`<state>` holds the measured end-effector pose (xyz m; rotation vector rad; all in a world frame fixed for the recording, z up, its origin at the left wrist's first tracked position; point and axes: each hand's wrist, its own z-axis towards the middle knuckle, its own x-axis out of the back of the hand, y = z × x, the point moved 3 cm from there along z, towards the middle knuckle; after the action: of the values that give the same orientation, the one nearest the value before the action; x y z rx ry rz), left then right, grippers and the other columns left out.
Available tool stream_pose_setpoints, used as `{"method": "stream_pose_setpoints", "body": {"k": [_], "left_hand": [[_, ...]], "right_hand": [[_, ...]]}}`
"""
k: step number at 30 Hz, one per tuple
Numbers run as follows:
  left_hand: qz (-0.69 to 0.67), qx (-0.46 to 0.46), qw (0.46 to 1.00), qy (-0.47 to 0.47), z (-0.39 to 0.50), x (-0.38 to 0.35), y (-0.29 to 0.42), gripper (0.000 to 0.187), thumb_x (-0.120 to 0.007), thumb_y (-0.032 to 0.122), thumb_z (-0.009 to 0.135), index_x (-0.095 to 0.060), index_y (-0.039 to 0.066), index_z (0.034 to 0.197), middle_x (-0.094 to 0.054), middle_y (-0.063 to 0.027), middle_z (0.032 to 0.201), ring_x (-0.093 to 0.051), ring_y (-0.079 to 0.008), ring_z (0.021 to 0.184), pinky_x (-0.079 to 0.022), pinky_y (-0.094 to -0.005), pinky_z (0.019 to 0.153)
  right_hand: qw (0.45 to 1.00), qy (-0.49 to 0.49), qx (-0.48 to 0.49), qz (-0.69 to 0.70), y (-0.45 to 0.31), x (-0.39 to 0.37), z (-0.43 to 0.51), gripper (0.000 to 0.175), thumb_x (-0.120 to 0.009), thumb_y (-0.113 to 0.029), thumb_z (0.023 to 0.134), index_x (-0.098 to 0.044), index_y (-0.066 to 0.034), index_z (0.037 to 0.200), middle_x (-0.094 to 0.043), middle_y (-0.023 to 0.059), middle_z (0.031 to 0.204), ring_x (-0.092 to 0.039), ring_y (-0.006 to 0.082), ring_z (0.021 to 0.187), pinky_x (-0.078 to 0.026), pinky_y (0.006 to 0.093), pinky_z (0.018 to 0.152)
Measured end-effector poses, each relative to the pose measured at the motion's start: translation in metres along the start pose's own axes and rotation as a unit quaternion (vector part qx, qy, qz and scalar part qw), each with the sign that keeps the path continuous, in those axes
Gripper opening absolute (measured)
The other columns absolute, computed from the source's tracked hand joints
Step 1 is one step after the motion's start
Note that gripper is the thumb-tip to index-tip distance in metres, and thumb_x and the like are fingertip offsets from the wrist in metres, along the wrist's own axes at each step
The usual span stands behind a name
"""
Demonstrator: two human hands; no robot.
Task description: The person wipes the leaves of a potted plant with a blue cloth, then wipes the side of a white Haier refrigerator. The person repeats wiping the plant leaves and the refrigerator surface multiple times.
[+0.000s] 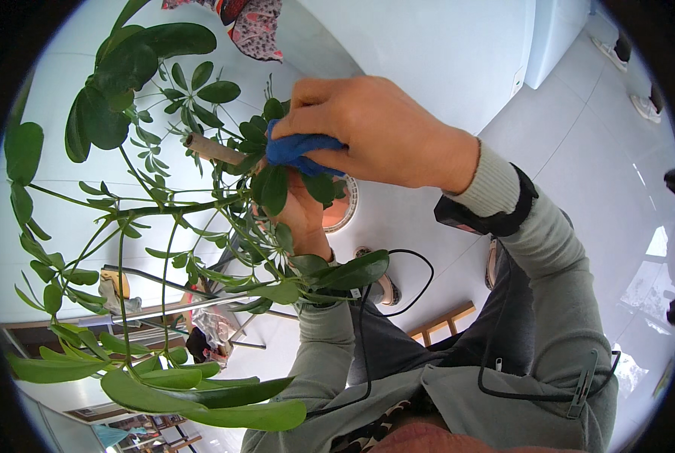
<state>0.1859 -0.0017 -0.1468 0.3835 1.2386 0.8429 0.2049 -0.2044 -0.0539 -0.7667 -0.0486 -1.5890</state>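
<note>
My right hand (380, 130) grips a folded blue cloth (297, 148) and presses it among the dark green leaves of a tall potted plant (179, 210). Just below the cloth, my left hand (303, 218) reaches in behind the leaves, its palm partly showing; foliage covers the fingertips, so what they touch is hidden. A cut brown stem (215, 150) sticks out to the left of the cloth. Under my hands, the round rim of a terracotta-coloured pot (348, 212) shows on the floor.
A white cabinet-like appliance (428, 51) stands ahead. Black cables (422, 255) hang by my sleeves. A small wooden stool (442, 324) is between my legs. Metal rods and a rack with bags (207, 323) are at lower left. Another person's shoes (646, 107) show at upper right.
</note>
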Motion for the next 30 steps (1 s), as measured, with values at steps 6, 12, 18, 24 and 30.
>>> {"method": "stream_pose_setpoints", "body": {"k": [6, 12, 18, 24, 30], "left_hand": [[-0.077, 0.016, 0.996, -0.051, 0.005, 0.006, 0.005, 0.037, -0.056, 0.010, 0.104, -0.054, 0.001, 0.140, -0.059, -0.0171, 0.140, -0.064, -0.0225, 0.116, -0.059, -0.0343, 0.093], [-0.077, 0.003, 0.997, -0.028, 0.006, 0.009, 0.005, 0.039, -0.056, 0.010, 0.104, -0.052, 0.001, 0.142, -0.060, -0.0157, 0.139, -0.064, -0.0218, 0.113, -0.059, -0.0341, 0.093], [0.002, -0.012, 0.999, 0.045, -0.002, 0.004, -0.001, 0.043, -0.059, 0.023, 0.104, -0.054, 0.001, 0.140, -0.062, -0.0148, 0.136, -0.064, -0.0230, 0.118, -0.058, -0.0377, 0.097], [0.049, 0.005, 0.999, 0.009, -0.020, 0.032, -0.011, 0.050, -0.055, 0.039, 0.105, -0.052, 0.008, 0.144, -0.058, -0.0128, 0.141, -0.058, -0.0253, 0.130, -0.047, -0.0424, 0.112], [0.198, 0.015, 0.966, 0.166, -0.051, 0.089, -0.011, 0.051, -0.052, 0.041, 0.106, -0.050, 0.010, 0.146, -0.056, -0.0117, 0.142, -0.057, -0.0254, 0.131, -0.046, -0.0421, 0.113]], "right_hand": [[0.974, -0.156, -0.099, -0.133, 0.018, -0.006, -0.012, 0.017, -0.072, -0.012, 0.085, -0.073, -0.0103, 0.102, -0.066, 0.0081, 0.102, -0.066, 0.0350, 0.087, -0.054, 0.0457, 0.077], [0.984, 0.014, -0.097, -0.151, 0.016, 0.044, -0.001, 0.021, -0.069, -0.010, 0.084, -0.073, -0.0076, 0.105, -0.066, 0.0110, 0.095, -0.066, 0.0349, 0.082, -0.054, 0.0430, 0.073], [0.992, 0.123, 0.000, -0.014, -0.016, 0.028, 0.001, 0.030, -0.073, -0.004, 0.081, -0.070, -0.0070, 0.111, -0.064, 0.0122, 0.097, -0.065, 0.0350, 0.082, -0.053, 0.0426, 0.073], [0.998, 0.000, -0.058, 0.025, -0.022, -0.038, -0.012, 0.034, -0.075, -0.009, 0.082, -0.068, -0.0115, 0.115, -0.062, 0.0073, 0.109, -0.066, 0.0324, 0.089, -0.055, 0.0449, 0.075], [0.993, -0.082, -0.012, 0.084, -0.023, -0.046, -0.009, 0.020, -0.074, -0.020, 0.085, -0.073, -0.0071, 0.101, -0.065, 0.0097, 0.101, -0.070, 0.0323, 0.087, -0.058, 0.0431, 0.077]]}}
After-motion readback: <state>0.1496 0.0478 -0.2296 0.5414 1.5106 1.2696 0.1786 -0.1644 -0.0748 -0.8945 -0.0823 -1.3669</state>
